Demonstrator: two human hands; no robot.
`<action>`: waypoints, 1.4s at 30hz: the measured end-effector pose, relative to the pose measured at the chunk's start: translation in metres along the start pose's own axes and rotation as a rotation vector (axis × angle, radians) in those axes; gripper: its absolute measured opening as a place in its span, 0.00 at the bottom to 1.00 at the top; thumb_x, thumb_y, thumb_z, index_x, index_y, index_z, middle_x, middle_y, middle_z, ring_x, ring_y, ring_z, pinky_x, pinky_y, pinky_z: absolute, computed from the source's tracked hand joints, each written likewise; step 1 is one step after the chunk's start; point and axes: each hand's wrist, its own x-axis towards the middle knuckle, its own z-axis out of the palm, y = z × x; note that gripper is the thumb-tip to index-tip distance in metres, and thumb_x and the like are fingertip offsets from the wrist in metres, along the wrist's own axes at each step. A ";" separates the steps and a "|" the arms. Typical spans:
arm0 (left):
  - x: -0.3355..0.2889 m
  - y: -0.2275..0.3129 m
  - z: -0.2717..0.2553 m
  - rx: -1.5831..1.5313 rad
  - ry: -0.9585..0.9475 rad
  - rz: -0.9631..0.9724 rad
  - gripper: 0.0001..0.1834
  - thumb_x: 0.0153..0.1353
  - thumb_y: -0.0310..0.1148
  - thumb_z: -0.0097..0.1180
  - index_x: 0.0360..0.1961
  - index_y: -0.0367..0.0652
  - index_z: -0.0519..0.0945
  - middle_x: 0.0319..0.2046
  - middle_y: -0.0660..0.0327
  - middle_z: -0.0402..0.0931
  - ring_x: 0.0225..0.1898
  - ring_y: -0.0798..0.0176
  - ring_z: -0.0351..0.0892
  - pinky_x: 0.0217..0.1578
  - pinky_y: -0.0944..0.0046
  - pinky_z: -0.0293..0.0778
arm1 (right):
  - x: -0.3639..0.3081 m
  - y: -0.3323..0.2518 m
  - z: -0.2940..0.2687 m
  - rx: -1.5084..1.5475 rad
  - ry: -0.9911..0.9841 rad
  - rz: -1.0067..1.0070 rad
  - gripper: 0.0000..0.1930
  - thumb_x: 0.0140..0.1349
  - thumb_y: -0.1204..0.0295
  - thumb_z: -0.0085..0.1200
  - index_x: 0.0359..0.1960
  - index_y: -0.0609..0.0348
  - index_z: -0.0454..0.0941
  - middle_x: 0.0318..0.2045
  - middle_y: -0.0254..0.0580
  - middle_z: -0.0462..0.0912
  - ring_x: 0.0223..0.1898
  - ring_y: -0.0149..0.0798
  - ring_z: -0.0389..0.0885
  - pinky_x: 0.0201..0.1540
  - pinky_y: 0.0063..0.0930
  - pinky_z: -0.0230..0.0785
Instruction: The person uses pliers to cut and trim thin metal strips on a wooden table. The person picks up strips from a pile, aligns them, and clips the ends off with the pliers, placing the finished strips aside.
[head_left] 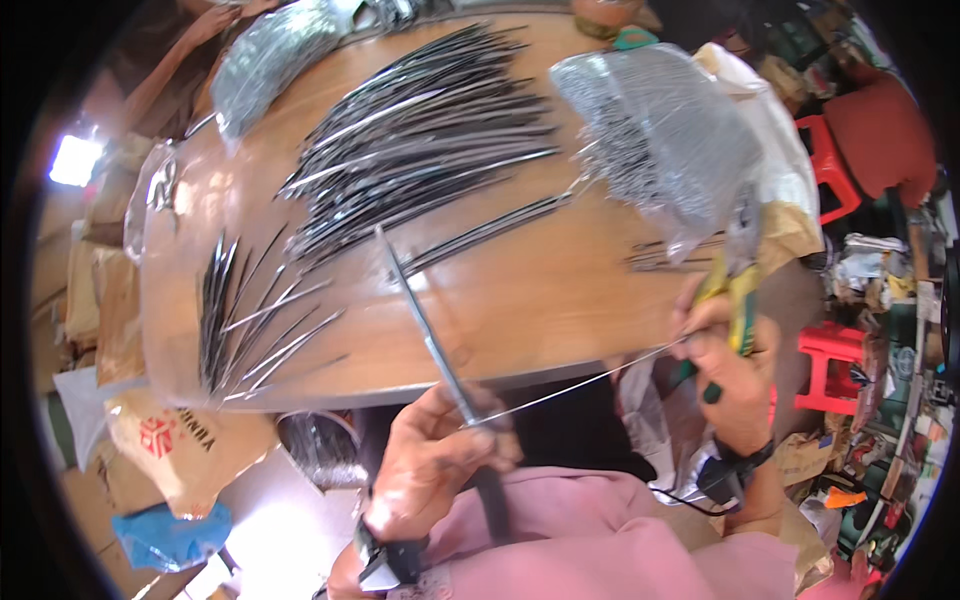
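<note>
The left hand (430, 455), fingers curled, is gripping a grey metal rod (425, 325); the right hand (738, 365), closed around yellow-green pliers (743, 290), is pinching a thin wire (580, 384) stretching between them, near the bench's (560, 310) edge.

Looks like a small, informal workshop. Has a wooden table (560, 325) spread w/ thin dark strips (420, 130) in loose bunches, plus a clear plastic bag (700, 130) of small metal pcs, i.e. bulk stock vs. household bits. Includes yellow-&-green pliers (741, 275) in use, and, at far L, a 2nd person's arm (172, 68). Also shows red plastic stools (833, 345), a brown sack (215, 460) nr the table, and mixed clutter (900, 330) at R. Can't tell if part of a home or a separate bldg.
</note>
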 end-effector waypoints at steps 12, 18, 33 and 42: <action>0.005 -0.020 -0.016 0.407 0.161 0.188 0.03 0.61 0.18 0.57 0.35 0.33 0.76 0.26 0.50 0.80 0.16 0.65 0.73 0.16 0.69 0.68 | 0.019 -0.013 0.001 -0.525 -0.138 -0.431 0.07 0.53 0.76 0.67 0.31 0.65 0.82 0.38 0.48 0.80 0.42 0.38 0.79 0.42 0.31 0.70; 0.007 -0.017 -0.012 0.499 0.154 0.076 0.03 0.62 0.18 0.59 0.32 0.32 0.76 0.27 0.52 0.81 0.21 0.65 0.79 0.24 0.69 0.75 | 0.022 -0.010 0.020 -0.757 -0.271 -0.481 0.07 0.53 0.85 0.59 0.34 0.65 0.82 0.42 0.46 0.79 0.33 0.35 0.81 0.34 0.27 0.75; 0.007 -0.019 -0.036 0.474 0.110 0.037 0.04 0.62 0.19 0.60 0.33 0.32 0.76 0.30 0.51 0.81 0.25 0.62 0.82 0.28 0.67 0.80 | 0.034 -0.014 0.013 -0.847 -0.315 -0.537 0.06 0.51 0.86 0.61 0.31 0.67 0.80 0.42 0.46 0.78 0.30 0.36 0.83 0.30 0.27 0.75; 0.004 -0.021 -0.026 0.543 0.037 0.026 0.04 0.62 0.17 0.59 0.38 0.30 0.79 0.29 0.57 0.81 0.26 0.67 0.80 0.30 0.70 0.77 | 0.031 0.006 0.027 -0.996 -0.435 -0.624 0.11 0.45 0.78 0.63 0.33 0.62 0.81 0.41 0.46 0.78 0.38 0.48 0.78 0.47 0.40 0.69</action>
